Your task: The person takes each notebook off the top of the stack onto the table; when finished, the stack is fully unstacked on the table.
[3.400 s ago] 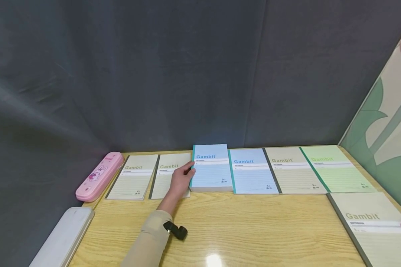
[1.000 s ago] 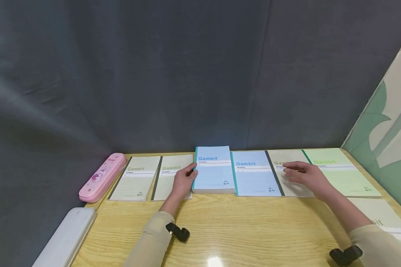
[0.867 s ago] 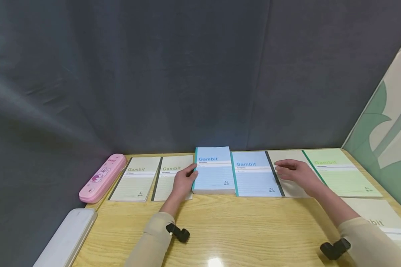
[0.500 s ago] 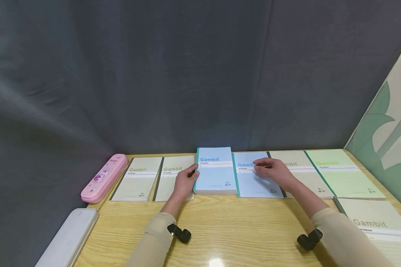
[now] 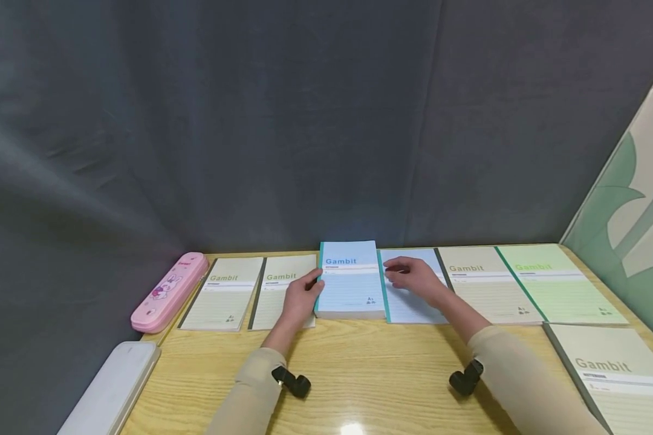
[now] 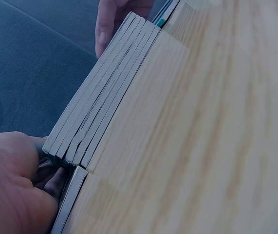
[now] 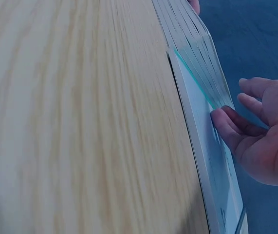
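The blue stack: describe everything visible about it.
The blue stack is several notebooks piled flat at the table's back edge. The top cover is pale blue, lined, printed "Gambit", with a teal spine on its left. The left hand touches that spine side; the right hand is at its right edge, over a single blue notebook.

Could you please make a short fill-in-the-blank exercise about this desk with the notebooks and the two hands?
1. The left hand touches the spine side of the thick ____ stack of notebooks.
2. The right hand lies over the single flat blue notebook, which lies to the ____ of that stack.
3. The rounded pencil case at the left end of the wooden table is ____ in colour.

Missing words: blue; right; pink
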A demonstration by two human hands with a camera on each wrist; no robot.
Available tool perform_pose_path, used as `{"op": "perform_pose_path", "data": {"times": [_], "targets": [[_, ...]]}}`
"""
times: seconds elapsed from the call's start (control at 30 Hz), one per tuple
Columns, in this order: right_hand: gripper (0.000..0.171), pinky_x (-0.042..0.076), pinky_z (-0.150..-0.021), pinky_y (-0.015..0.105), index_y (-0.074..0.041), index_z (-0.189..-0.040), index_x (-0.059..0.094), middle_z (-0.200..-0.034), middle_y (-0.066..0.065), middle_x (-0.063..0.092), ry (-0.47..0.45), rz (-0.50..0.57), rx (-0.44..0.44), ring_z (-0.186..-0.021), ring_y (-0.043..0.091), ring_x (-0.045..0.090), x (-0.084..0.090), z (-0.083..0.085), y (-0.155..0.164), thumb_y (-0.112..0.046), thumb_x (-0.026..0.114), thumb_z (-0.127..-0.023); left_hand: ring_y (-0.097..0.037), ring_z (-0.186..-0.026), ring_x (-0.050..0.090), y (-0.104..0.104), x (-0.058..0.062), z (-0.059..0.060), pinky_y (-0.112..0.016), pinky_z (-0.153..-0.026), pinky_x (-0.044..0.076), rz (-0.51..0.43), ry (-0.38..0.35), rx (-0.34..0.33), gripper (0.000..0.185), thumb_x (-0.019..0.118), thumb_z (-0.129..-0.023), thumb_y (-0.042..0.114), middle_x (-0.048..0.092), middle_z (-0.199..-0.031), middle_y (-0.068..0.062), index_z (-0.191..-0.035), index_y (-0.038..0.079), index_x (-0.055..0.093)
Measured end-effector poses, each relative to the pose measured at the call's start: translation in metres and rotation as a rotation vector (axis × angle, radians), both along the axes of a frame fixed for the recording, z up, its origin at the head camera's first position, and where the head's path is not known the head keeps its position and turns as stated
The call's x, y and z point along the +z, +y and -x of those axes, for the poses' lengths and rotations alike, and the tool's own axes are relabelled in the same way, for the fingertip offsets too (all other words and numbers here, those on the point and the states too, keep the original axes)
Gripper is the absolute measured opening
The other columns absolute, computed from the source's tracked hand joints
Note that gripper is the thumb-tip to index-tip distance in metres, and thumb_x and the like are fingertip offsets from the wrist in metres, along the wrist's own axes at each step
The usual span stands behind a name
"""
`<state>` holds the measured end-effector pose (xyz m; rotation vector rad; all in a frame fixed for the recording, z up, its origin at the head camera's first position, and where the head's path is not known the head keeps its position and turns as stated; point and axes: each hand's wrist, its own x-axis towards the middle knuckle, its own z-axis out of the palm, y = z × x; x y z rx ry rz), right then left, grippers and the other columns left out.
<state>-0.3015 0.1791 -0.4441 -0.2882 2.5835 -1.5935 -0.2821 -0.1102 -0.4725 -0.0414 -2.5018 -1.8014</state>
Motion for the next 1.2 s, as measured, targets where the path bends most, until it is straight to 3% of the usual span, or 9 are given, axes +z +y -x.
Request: {"op": "perform_pose_path", "data": {"times": [0.27, 0.6, 0.77, 1.0, 1.2], "targets": [[0.035, 0.062, -0.08, 0.033, 0.0, -0.126, 0.067, -0.116, 0.018, 0.068, 0.025, 0.024, -0.042, -0.104, 0.028, 0.064, -0.005, 0.009, -0.021, -0.014, 0.074, -0.094, -0.026, -0.141, 0.043, 0.001, 0.0, -0.001, -0.041, -0.116, 0.038, 0.008, 0.0, 0.001, 0.039, 0.062, -0.103, 0.019, 0.053, -0.149, -0.004, -0.141, 0.012, 0.06], [0.038, 0.056, -0.071, 0.03, -0.003, -0.12, 0.073, -0.108, 0.013, 0.071, 0.113, -0.137, -0.182, -0.094, 0.026, 0.065, -0.01, 0.012, -0.034, -0.018, 0.083, -0.086, -0.025, -0.141, 0.044, 0.001, 0.0, -0.001, -0.04, -0.115, 0.039, 0.013, -0.003, 0.002, 0.039, 0.062, -0.102, 0.018, 0.053, -0.149, -0.004, -0.141, 0.012, 0.061], [0.038, 0.056, -0.071, 0.031, -0.003, -0.123, 0.072, -0.11, 0.014, 0.071, 0.102, -0.153, -0.195, -0.095, 0.026, 0.066, -0.008, 0.009, -0.035, -0.017, 0.081, -0.089, -0.024, -0.141, 0.044, 0.001, 0.0, 0.0, -0.04, -0.115, 0.038, 0.018, -0.008, 0.001, 0.04, 0.064, -0.102, 0.02, 0.053, -0.149, -0.003, -0.141, 0.014, 0.061], [0.038, 0.056, -0.083, 0.039, -0.002, -0.127, 0.07, -0.116, 0.016, 0.07, 0.09, -0.161, -0.202, -0.102, 0.028, 0.065, -0.005, 0.007, -0.033, -0.013, 0.077, -0.091, -0.025, -0.14, 0.045, 0.0, 0.0, 0.001, -0.041, -0.115, 0.039, 0.032, 0.009, 0.012, 0.039, 0.065, -0.101, 0.019, 0.055, -0.147, -0.003, -0.14, 0.013, 0.062], [0.038, 0.055, -0.072, 0.028, -0.003, -0.13, 0.068, -0.116, 0.018, 0.066, 0.003, -0.065, -0.215, -0.099, 0.027, 0.061, -0.007, 0.008, -0.029, -0.009, 0.075, -0.093, -0.026, -0.139, 0.047, 0.001, 0.0, 0.0, -0.04, -0.114, 0.04, 0.046, 0.038, 0.007, 0.038, 0.064, -0.101, 0.014, 0.055, -0.147, -0.007, -0.139, 0.009, 0.062]]}}
